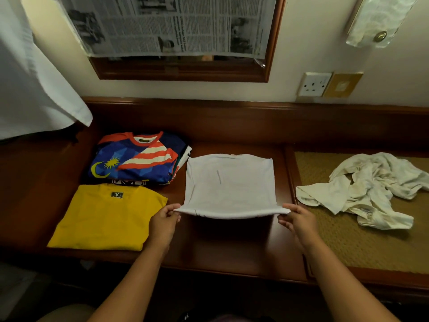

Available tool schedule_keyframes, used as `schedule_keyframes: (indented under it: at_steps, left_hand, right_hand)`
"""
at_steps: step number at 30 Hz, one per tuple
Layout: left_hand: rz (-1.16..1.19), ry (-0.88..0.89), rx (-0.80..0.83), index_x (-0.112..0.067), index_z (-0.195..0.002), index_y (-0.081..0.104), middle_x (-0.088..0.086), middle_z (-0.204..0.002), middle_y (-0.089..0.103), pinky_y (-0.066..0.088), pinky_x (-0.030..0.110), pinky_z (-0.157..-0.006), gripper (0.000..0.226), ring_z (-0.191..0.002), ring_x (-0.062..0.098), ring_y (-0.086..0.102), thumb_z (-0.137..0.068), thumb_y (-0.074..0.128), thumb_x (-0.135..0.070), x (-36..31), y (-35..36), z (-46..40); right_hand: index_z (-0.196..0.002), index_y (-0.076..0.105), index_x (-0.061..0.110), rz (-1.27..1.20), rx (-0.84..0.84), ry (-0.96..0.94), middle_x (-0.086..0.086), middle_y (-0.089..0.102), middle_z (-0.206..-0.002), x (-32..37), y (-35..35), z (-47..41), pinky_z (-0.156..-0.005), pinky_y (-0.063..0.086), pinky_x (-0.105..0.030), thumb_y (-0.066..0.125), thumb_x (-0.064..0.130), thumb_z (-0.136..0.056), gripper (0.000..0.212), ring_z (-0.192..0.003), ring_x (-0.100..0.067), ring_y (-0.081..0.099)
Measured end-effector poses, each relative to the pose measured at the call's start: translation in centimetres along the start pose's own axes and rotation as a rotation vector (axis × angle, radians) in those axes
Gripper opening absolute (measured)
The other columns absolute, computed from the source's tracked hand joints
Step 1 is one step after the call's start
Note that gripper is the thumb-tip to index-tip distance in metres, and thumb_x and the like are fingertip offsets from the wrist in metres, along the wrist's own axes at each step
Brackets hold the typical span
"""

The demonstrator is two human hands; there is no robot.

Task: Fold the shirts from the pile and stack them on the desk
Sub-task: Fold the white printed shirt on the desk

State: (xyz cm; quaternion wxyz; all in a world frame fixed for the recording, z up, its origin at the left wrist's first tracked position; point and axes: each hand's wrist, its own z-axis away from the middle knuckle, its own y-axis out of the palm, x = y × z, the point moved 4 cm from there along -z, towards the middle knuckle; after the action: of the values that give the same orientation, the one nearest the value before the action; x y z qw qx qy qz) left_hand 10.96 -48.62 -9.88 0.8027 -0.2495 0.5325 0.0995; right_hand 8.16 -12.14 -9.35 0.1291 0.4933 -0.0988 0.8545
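Note:
A folded white shirt [229, 182] lies in the middle of the dark wooden desk [232, 247], its near edge lifted off the surface. My left hand [164, 220] pinches the near left corner and my right hand [298, 220] pinches the near right corner. To the left, a folded yellow shirt [104, 217] lies flat. Behind it sits a stack topped by a blue, red and white flag-patterned shirt [137, 159]. A crumpled off-white shirt [369, 189] lies on the woven mat [348, 247] at the right.
A raised wooden back ledge [232, 117] runs along the wall. Above it hangs a mirror frame covered with newspaper [167, 26]. A white cloth [34, 89] hangs at the far left. A wall socket [314, 84] sits at the upper right.

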Motion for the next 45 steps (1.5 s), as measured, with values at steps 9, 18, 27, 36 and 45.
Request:
schedule_keyframes:
  at_steps: [9, 18, 27, 36, 45]
  left_hand:
    - [-0.358, 0.252, -0.033, -0.013, -0.095, 0.069, 0.002, -0.096, 0.062, 0.042, 0.025, -0.071, 0.009, -0.089, 0.016, 0.056, -0.092, 0.061, -0.014, -4.6, 0.6, -3.5]
    - [-0.387, 0.217, 0.045, -0.007, -0.103, 0.066, 0.012, -0.103, 0.067, 0.043, 0.029, -0.071, 0.015, -0.093, 0.026, 0.06, -0.095, 0.055, -0.014, -6.9, 5.4, -13.2]
    - [-0.414, 0.194, 0.116, 0.001, -0.104, 0.065, 0.014, -0.101, 0.066, 0.038, 0.024, -0.073, 0.016, -0.088, 0.018, 0.054, -0.095, 0.054, -0.005, -7.1, 10.3, -22.4]
    - [-0.561, 0.247, 0.147, 0.0, -0.092, 0.067, 0.016, -0.093, 0.07, 0.037, 0.024, -0.068, 0.015, -0.084, 0.031, 0.063, -0.09, 0.053, 0.0, -6.0, 13.5, -28.3]
    - [-0.656, 0.302, 0.13, 0.0, -0.098, 0.065, 0.017, -0.096, 0.068, 0.036, 0.024, -0.068, 0.015, -0.085, 0.03, 0.062, -0.094, 0.051, -0.004, -5.0, 15.1, -30.4]
  right_hand:
    - [-0.1, 0.067, 0.004, 0.256, 0.01, -0.206, -0.011, 0.061, -0.079, 4.0, 0.5, -2.9, -0.059, 0.048, -0.028, 0.053, 0.0, -0.093, 0.015, -0.067, -0.019, 0.054]
    - [-0.098, 0.064, 0.011, 0.45, -0.002, -0.217, -0.005, 0.063, -0.089, 8.0, 4.4, -10.5, -0.069, 0.052, -0.031, 0.052, 0.011, -0.097, 0.013, -0.086, -0.02, 0.06]
    - [-0.089, 0.061, 0.025, 0.479, -0.029, -0.066, -0.009, 0.067, -0.091, 7.6, 8.6, -20.6, -0.079, 0.058, -0.049, 0.051, 0.021, -0.099, 0.015, -0.086, -0.029, 0.067]
    - [-0.103, 0.06, 0.019, 0.56, -0.081, 0.031, -0.002, 0.064, -0.086, 6.7, 11.5, -27.5, -0.064, 0.054, -0.03, 0.05, 0.018, -0.099, 0.011, -0.076, -0.019, 0.065]
    - [-0.107, 0.057, 0.023, 0.724, -0.077, 0.022, -0.007, 0.067, -0.105, 6.5, 12.7, -29.0, -0.072, 0.057, -0.036, 0.05, 0.021, -0.099, 0.011, -0.079, -0.02, 0.065]
